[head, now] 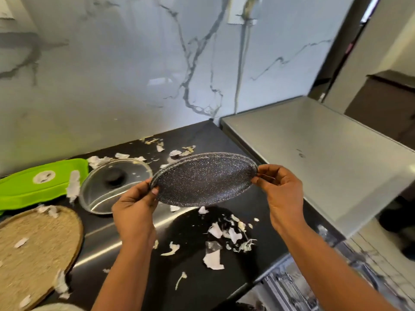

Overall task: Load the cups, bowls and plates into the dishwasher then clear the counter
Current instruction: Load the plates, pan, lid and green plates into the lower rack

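- Both hands grip the plate (203,179) by its rim: the left hand (134,205) pinches the near-left edge, thumb on top, and the right hand (280,194) pinches the right edge.
- Dark and speckled, the plate is held in the air above the counter (258,212), tilted so its face shows; it touches nothing else.
- Step in hand, as I judge it: loading, with one plate lifted and on its way to the dishwasher. Clearing the counter is not yet done.
- Next move likely calls for a turn down and to the right, where a blurred rack (292,286) seems to sit below the counter's edge, then standing the plate on edge in a slot.
- The counter is black and glossy, strewn with pale scraps (215,230).
- At left lie a glass lid (114,187), a green tray (38,185) and a woven mat (33,248).
- A grey flat top (325,158) adjoins at right; a veined marble wall (134,63) stands behind.
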